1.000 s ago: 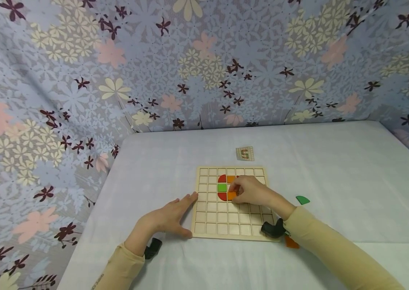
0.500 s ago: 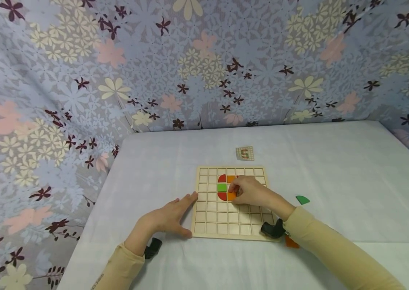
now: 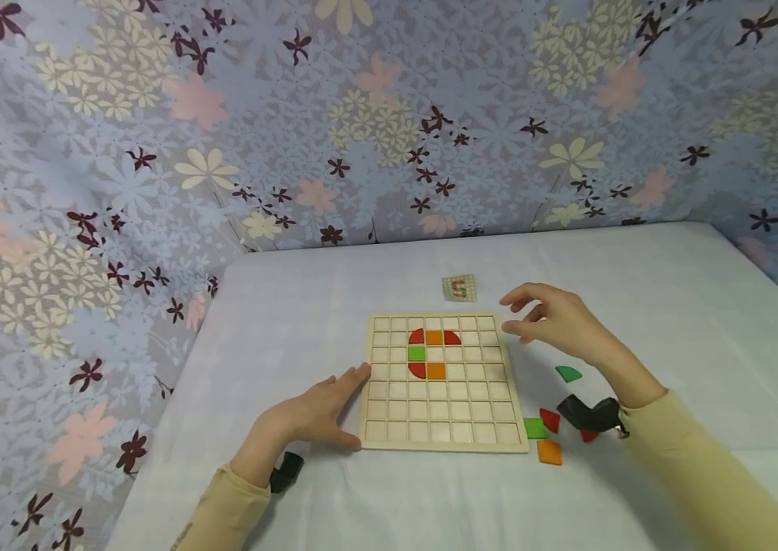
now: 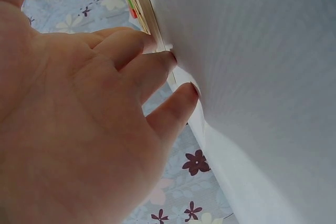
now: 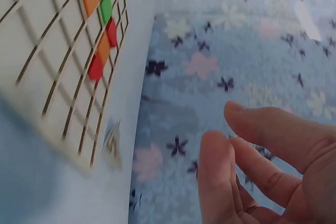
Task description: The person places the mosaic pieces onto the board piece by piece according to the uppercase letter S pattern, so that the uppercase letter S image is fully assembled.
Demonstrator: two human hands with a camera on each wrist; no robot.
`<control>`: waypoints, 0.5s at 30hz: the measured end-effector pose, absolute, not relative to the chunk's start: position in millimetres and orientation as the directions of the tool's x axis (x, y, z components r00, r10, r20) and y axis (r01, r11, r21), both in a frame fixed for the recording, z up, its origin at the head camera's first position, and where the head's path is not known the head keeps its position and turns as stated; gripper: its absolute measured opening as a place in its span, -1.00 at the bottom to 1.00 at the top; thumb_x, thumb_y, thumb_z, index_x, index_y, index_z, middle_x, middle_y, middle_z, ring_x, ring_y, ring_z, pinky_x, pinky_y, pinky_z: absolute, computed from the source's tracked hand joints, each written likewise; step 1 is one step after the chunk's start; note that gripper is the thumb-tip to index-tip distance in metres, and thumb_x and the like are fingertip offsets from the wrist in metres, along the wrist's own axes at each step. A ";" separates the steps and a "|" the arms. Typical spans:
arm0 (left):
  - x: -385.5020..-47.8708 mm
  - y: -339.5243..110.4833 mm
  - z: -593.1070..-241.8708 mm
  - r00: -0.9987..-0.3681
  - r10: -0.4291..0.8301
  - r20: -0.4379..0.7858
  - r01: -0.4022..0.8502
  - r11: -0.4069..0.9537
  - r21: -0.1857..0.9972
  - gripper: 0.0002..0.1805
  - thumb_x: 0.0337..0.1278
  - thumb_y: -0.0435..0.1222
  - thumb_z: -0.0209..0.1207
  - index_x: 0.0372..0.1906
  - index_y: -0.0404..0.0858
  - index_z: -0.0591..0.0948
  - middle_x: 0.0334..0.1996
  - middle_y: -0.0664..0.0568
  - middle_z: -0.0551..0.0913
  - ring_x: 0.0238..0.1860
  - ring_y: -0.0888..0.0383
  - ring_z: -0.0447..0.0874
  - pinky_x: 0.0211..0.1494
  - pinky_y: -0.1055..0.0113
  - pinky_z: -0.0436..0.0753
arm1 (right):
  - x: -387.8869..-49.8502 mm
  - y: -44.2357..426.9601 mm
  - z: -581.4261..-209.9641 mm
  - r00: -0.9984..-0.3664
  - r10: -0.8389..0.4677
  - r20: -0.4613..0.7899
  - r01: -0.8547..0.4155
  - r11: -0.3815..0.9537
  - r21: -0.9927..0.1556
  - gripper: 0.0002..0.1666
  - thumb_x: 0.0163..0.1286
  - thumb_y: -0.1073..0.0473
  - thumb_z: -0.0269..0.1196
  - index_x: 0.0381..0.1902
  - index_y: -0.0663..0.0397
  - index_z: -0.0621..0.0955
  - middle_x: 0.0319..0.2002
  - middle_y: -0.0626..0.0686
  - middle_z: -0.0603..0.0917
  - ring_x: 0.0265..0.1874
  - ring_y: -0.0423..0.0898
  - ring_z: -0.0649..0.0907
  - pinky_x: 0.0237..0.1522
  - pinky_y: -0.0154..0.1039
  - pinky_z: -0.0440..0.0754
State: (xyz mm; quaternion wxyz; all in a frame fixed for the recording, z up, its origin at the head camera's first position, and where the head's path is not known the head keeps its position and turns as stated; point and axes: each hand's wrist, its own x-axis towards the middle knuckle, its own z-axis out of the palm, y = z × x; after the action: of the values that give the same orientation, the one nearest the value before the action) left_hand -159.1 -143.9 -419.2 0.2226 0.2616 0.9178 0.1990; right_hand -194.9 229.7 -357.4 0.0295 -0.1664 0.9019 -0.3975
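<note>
A wooden grid board (image 3: 439, 411) lies on the white table. In its upper cells sit red quarter pieces (image 3: 417, 370), orange squares (image 3: 435, 371) and a green square (image 3: 416, 353). My left hand (image 3: 309, 413) rests at the board's left edge with fingers spread; the left wrist view shows its fingers (image 4: 157, 66) against the edge and the cloth. My right hand (image 3: 561, 321) hovers just right of the board's upper right corner, fingers loosely bent and nothing between them. In the right wrist view, thumb and fingers of the right hand (image 5: 262, 166) stand apart.
A small patterned card (image 3: 459, 288) lies behind the board. To the right is a green quarter piece (image 3: 569, 373). Near the board's lower right corner lie a green square (image 3: 536, 428), a red piece (image 3: 550, 419), an orange square (image 3: 550, 452) and another red piece (image 3: 590, 436), partly covered.
My right hand has let go of the orange square in the board and moved up and to the right, uncovering the red piece in the top row and loose pieces. The left hand stays in place.
</note>
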 end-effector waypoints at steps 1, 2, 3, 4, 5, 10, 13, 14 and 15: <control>-159.5 -143.9 -418.5 -0.764 0.570 -0.303 0.393 0.784 0.481 0.18 -0.15 -0.09 0.44 0.50 -0.20 -0.06 0.47 -0.10 -0.02 0.43 -0.07 -0.03 0.42 0.02 0.07 | -192.6 235.9 -356.9 -0.950 -0.303 0.076 -0.260 0.635 -0.728 -0.50 0.23 0.03 0.34 0.06 0.14 0.54 -0.08 0.18 0.55 -0.43 -0.11 0.67 -0.33 -0.09 0.67; -159.8 -143.8 -417.6 -0.763 0.571 -0.303 0.393 0.782 0.484 0.18 -0.16 -0.09 0.44 0.50 -0.21 -0.06 0.47 -0.11 -0.02 0.43 -0.07 -0.03 0.42 0.02 0.07 | -190.2 242.0 -357.1 -0.957 -0.282 0.069 -0.242 0.643 -0.727 -0.48 0.22 0.01 0.34 0.07 0.14 0.53 -0.08 0.19 0.54 -0.43 -0.11 0.67 -0.32 -0.09 0.67; -160.1 -143.7 -417.0 -0.761 0.574 -0.302 0.395 0.780 0.486 0.18 -0.16 -0.09 0.44 0.50 -0.21 -0.06 0.47 -0.10 -0.02 0.43 -0.06 -0.03 0.42 0.02 0.06 | -187.9 247.9 -358.0 -0.964 -0.260 0.061 -0.221 0.649 -0.728 -0.47 0.22 -0.02 0.34 0.07 0.12 0.53 -0.07 0.18 0.54 -0.43 -0.11 0.67 -0.31 -0.09 0.67; -160.4 -143.4 -416.6 -0.760 0.575 -0.303 0.395 0.779 0.487 0.18 -0.16 -0.09 0.44 0.50 -0.22 -0.06 0.47 -0.10 -0.02 0.43 -0.05 -0.03 0.42 0.03 0.06 | -185.5 253.6 -359.5 -0.968 -0.245 0.054 -0.206 0.653 -0.729 -0.46 0.21 -0.03 0.34 0.07 0.12 0.53 -0.06 0.20 0.54 -0.43 -0.11 0.67 -0.30 -0.07 0.67; -160.0 -143.9 -416.9 -0.760 0.576 -0.302 0.394 0.777 0.490 0.18 -0.16 -0.09 0.44 0.50 -0.22 -0.05 0.47 -0.10 -0.02 0.43 -0.05 -0.03 0.42 0.03 0.06 | -183.6 258.5 -361.6 -0.972 -0.233 0.045 -0.191 0.657 -0.729 -0.45 0.21 -0.04 0.34 0.07 0.12 0.53 -0.05 0.21 0.53 -0.42 -0.09 0.67 -0.29 -0.06 0.67; -158.7 -144.9 -416.2 -0.760 0.577 -0.300 0.396 0.776 0.491 0.18 -0.17 -0.09 0.44 0.50 -0.23 -0.05 0.46 -0.11 -0.01 0.43 -0.05 -0.03 0.43 0.04 0.05 | -176.7 280.8 -372.7 -0.983 -0.185 0.005 -0.134 0.691 -0.710 -0.43 0.22 -0.06 0.33 0.09 0.13 0.52 -0.02 0.25 0.52 -0.44 -0.06 0.67 -0.32 -0.13 0.61; -158.7 -144.6 -415.1 -0.761 0.574 -0.304 0.393 0.779 0.489 0.18 -0.17 -0.09 0.44 0.50 -0.22 -0.05 0.46 -0.11 -0.01 0.43 -0.06 -0.03 0.42 0.03 0.06 | -172.4 290.9 -380.1 -0.986 -0.165 -0.030 -0.097 0.707 -0.700 -0.42 0.22 -0.03 0.34 0.10 0.16 0.51 -0.02 0.27 0.52 -0.44 -0.08 0.67 -0.34 -0.18 0.60; -158.8 -144.5 -414.7 -0.760 0.574 -0.305 0.393 0.779 0.489 0.18 -0.17 -0.09 0.44 0.50 -0.22 -0.05 0.46 -0.11 -0.01 0.43 -0.05 -0.03 0.42 0.03 0.06 | -170.7 293.9 -383.2 -0.986 -0.161 -0.042 -0.086 0.709 -0.700 -0.42 0.22 -0.01 0.34 0.11 0.18 0.51 -0.01 0.28 0.52 -0.44 -0.08 0.67 -0.35 -0.18 0.59; -158.8 -144.4 -414.3 -0.760 0.573 -0.307 0.391 0.780 0.488 0.18 -0.17 -0.09 0.44 0.50 -0.21 -0.05 0.47 -0.10 -0.01 0.43 -0.06 -0.03 0.42 0.03 0.06 | -168.8 296.6 -386.6 -0.986 -0.159 -0.054 -0.076 0.707 -0.703 -0.42 0.22 0.01 0.34 0.11 0.19 0.51 -0.02 0.28 0.52 -0.44 -0.08 0.67 -0.36 -0.18 0.60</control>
State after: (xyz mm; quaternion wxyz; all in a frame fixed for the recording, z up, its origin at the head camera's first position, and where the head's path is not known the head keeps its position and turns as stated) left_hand -158.8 -144.4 -414.3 0.2256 0.2630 0.9161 0.2018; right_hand -168.8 296.6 -386.6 0.0551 -0.0637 0.9223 -0.3772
